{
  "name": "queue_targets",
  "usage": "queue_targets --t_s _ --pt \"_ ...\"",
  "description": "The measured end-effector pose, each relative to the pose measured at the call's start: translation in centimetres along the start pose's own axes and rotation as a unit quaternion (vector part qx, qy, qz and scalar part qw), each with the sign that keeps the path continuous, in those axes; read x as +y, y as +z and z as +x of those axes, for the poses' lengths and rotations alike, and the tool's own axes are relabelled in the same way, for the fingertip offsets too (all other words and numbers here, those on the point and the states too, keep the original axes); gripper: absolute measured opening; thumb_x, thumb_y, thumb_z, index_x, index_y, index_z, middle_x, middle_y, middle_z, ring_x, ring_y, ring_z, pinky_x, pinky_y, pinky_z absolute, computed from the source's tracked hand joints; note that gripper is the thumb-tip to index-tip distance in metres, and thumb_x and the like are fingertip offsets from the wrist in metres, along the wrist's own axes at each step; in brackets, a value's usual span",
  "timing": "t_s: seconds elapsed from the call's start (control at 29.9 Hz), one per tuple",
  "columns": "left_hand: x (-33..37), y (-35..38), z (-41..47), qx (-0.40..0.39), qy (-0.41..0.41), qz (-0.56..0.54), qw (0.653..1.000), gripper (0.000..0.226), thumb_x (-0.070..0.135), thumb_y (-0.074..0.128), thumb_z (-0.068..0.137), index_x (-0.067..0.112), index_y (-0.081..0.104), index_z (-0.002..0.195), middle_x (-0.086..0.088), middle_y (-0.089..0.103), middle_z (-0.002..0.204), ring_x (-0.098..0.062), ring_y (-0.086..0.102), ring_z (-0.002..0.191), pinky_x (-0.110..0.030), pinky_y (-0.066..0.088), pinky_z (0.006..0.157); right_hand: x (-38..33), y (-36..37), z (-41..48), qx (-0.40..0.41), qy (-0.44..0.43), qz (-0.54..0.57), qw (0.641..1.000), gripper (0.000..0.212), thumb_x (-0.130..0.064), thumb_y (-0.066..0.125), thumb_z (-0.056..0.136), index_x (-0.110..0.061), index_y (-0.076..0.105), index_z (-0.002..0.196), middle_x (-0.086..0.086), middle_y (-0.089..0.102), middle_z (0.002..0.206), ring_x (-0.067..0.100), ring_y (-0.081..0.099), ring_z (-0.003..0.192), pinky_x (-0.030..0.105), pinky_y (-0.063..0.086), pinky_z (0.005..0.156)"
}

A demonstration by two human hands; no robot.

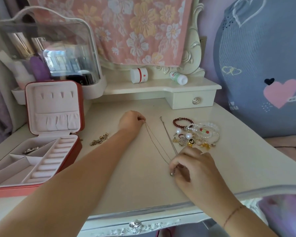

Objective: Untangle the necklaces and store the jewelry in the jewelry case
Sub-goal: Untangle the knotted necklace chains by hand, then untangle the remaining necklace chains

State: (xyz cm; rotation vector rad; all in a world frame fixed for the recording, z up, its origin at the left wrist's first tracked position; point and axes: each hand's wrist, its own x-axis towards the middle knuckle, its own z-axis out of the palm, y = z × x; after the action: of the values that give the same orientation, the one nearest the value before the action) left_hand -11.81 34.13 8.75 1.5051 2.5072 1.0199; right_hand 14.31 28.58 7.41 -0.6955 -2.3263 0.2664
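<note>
Head view.
- Left hand (132, 120), frame centre, pinches the upper end of the thin gold necklace (156, 144).
- Right hand (192, 166), lower right of centre, pinches the lower end; fingers curled.
- The chain lies doubled on the dresser top (126, 182). Its long axis runs from upper left to lower right between the 2 hands.
- 1 silver necklace (167, 134) lies just to its right and converges at the right hand. Cannot tell whether they cross there.
- The open jewelry case (53, 103) sits at frame left, nearer the left hand.
</note>
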Motion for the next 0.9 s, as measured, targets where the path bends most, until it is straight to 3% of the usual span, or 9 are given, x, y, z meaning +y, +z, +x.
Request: queue_targets --t_s 0.17,0.3,0.43,0.5,0.6,0.67,0.9 --pt "0.2 0.8 1.3 -0.003 0.005 0.012 1.0 0.016 0.014 0.061 0.091 0.015 0.074 0.1 -0.002 0.071 0.106 -0.021 0.062 0.101 -0.025 0.045 0.081 -0.3 0.1 -0.4 0.017 -0.026 -0.029 0.999 0.022 -0.019 0.044 0.077 -0.032 0.062 0.073 -0.019 0.052 0.079 0.001 0.049 0.073 0.026 0.039 0.07" --pt "0.5 1.3 1.6 0.007 0.01 0.002 1.0 0.024 0.006 0.055 0.092 0.012 0.072 0.108 -0.004 0.069 0.112 -0.022 0.061 0.106 -0.022 0.042 0.082 -0.7 0.8 -1.3 0.055 -0.046 -0.058 0.996 0.024 -0.019 0.043 0.078 -0.027 0.065 0.077 -0.014 0.056 0.082 0.008 0.054 0.074 0.028 0.032 0.071" --pt "0.7 0.6 0.7 0.018 0.021 -0.029 0.999 0.037 -0.002 0.042 0.094 0.009 0.068 0.119 -0.006 0.066 0.123 -0.022 0.058 0.116 -0.019 0.038 0.09 -0.7 1.4 -2.5 0.089 -0.064 -0.084 0.99 0.028 -0.026 0.045 0.085 -0.02 0.07 0.097 -0.007 0.063 0.107 0.011 0.057 0.09 0.027 0.033 0.079" --pt "1.1 -0.2 0.0 -0.006 0.05 -0.011 0.999 0.042 -0.004 0.039 0.093 0.01 0.064 0.124 -0.005 0.063 0.129 -0.021 0.055 0.12 -0.018 0.035 0.095 -0.6 1.7 -2.9 0.098 -0.084 -0.082 0.988 0.038 -0.032 0.037 0.096 -0.017 0.07 0.107 -0.005 0.064 0.117 0.011 0.057 0.101 0.028 0.035 0.087" --pt "1.6 -1.0 -2.0 -0.093 0.1 0.041 0.99 0.04 0.009 0.038 0.098 0.013 0.057 0.133 -0.004 0.056 0.138 -0.022 0.049 0.129 -0.025 0.033 0.105 -0.6 2.1 -3.4 0.113 -0.118 -0.08 0.983 0.049 -0.035 0.029 0.1 -0.014 0.073 0.106 -0.003 0.067 0.117 0.01 0.056 0.107 0.03 0.038 0.091" --pt "1.4 -1.0 -3.2 -0.146 0.11 0.075 0.98 0.036 0.016 0.034 0.101 0.008 0.058 0.126 -0.009 0.06 0.129 -0.027 0.051 0.123 -0.028 0.035 0.097 -0.6 2.4 -3.6 0.122 -0.129 -0.083 0.981 0.05 -0.035 0.03 0.1 -0.012 0.074 0.102 -0.002 0.069 0.114 0.01 0.056 0.105 0.03 0.04 0.092" --pt "1.6 -0.4 -2.9 -0.196 0.111 0.144 0.964 0.043 0.029 0.021 0.105 0.016 0.037 0.143 -0.006 0.042 0.147 -0.018 0.03 0.139 -0.035 0.012 0.115 -0.9 3.1 -4.5 0.139 -0.115 -0.122 0.976 0.057 -0.04 0.026 0.1 -0.01 0.074 0.103 0.003 0.068 0.117 0.012 0.057 0.107 0.038 0.04 0.093"
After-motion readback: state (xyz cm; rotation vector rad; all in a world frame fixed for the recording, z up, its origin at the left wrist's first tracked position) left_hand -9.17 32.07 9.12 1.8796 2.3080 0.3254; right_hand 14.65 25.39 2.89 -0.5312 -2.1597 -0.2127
